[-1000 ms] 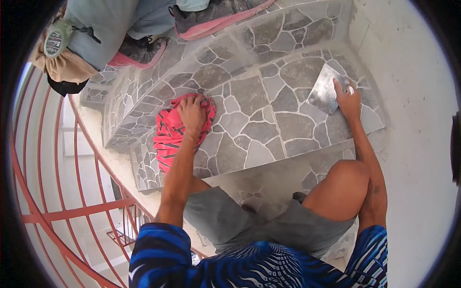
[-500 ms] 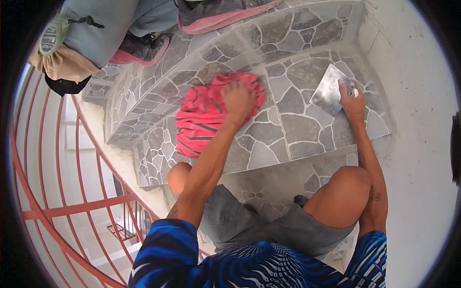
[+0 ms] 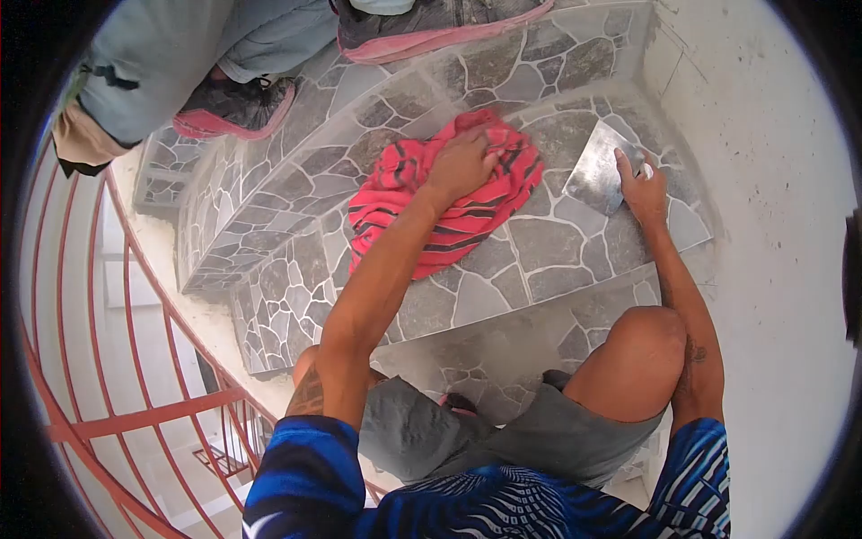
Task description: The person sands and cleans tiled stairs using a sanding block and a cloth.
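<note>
A crumpled red cloth with dark stripes (image 3: pixel 440 225) lies on the stone-patterned step (image 3: pixel 549 250). My left hand (image 3: pixel 462 166) presses into its upper part, fingers bent and closed on the fabric. To the right, my right hand (image 3: pixel 645 189) grips a flat metal trowel (image 3: pixel 600 169) by its handle, the thumb along the blade's edge. The blade is held over the step, close to the wall side; whether it touches the surface cannot be made out.
Red metal railing (image 3: pixel 148 415) curves along the left. A plain pale wall (image 3: pixel 772 269) rises on the right. At the top left is another person's leg (image 3: pixel 171 54), with pink-edged dark footwear (image 3: pixel 238 108) on the upper step.
My left hand and the cloth have moved right across the step. The trowel keeps nearly the same spot over the stones, while the whole view has shifted slightly.
</note>
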Tool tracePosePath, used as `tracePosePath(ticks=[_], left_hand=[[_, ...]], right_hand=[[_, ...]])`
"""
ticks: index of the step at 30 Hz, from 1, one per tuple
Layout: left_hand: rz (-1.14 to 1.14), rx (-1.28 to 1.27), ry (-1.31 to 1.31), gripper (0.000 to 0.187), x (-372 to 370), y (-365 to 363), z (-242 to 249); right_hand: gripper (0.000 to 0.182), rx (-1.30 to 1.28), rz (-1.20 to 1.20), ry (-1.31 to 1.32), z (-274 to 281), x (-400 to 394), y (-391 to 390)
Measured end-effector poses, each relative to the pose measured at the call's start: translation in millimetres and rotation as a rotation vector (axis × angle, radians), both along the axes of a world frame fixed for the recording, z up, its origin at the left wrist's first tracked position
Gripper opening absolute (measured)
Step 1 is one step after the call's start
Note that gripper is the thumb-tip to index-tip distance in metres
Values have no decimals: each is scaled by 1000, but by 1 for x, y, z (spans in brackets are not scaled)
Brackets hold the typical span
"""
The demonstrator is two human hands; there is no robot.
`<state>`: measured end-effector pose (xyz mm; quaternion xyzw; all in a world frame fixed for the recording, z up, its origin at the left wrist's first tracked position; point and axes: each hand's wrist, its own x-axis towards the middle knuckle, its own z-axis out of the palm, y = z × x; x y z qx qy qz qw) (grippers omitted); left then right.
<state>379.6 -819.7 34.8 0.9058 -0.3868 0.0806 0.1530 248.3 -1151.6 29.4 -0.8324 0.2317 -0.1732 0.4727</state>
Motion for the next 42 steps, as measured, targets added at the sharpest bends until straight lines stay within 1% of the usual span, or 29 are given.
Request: tracePosePath(ticks=[2,3,5,6,7,8,9,12,13,15,17,18,19,20,21,22,24,25,27,30,31,33,34,37,40,42], left_hand=[[93,-11,-61,46,-1,35,-11],[155,-16,-75,45,-10,62,-7],[331,164,23,43,-33,123,16],[417,198,-6,42,-43,158,19],[501,231,-37,41,-50,199,11],[483,313,-90,42,-50,260,-8],[463,397,-142,42,-48,299,-21],[843,371,29,41,-55,280,1],[850,381,2,40,-53,264,-1],[859,394,-51,38,-47,208,-16],[534,145,-81,36,-68,111,13],[430,120,-93,41,-79,68,18],[324,88,-107,48,-86,33,22],[205,73,-71,47,-88,13,28],[85,56,-44,47,-80,-3,31],[62,66,-45,47,-74,-8,30],[18,99,-52,48,-58,-10,33],[13,107,-114,48,-53,-8,38],[5,115,-237,48,-43,3,52],[139,66,-328,48,-35,28,91],[92,107,-404,48,-33,34,106],[5,189,-554,48,-29,43,132],[-15,203,-562,50,-23,42,137],[-165,164,-694,51,-5,33,147],[-231,193,-626,48,15,24,144],[-260,405,-515,46,20,9,121]], right_hand=[[51,15,-6,17,3,-3,0],[51,25,-5,23,6,-4,0],[50,103,-7,98,11,-4,2],[49,143,-9,132,14,-4,1],[49,88,-16,82,12,-4,2],[49,34,-27,30,7,-4,2],[48,-20,-42,-19,3,-4,2],[48,-35,12,-24,4,-1,2],[48,-63,-3,-47,6,-2,5],[49,-126,-37,-94,13,-4,11],[51,7,0,18,25,-6,13],[53,68,19,71,30,-6,11],[55,14,-9,40,18,-3,7],[57,-38,-36,14,-7,-1,3],[60,-93,-64,-22,-19,4,-3],[67,-63,-79,10,-18,3,-3],[67,57,-15,12,-4,1,-1],[67,117,16,10,1,0,-1],[66,66,9,5,3,-3,1],[64,-10,-9,-1,-4,1,-2],[64,-37,-13,2,-7,2,-2],[62,-6,-3,17,-5,3,0],[61,8,-3,25,-5,3,0],[57,-49,-48,-10,-23,7,-3],[56,80,16,18,11,-2,4],[56,63,17,22,17,-2,7]])
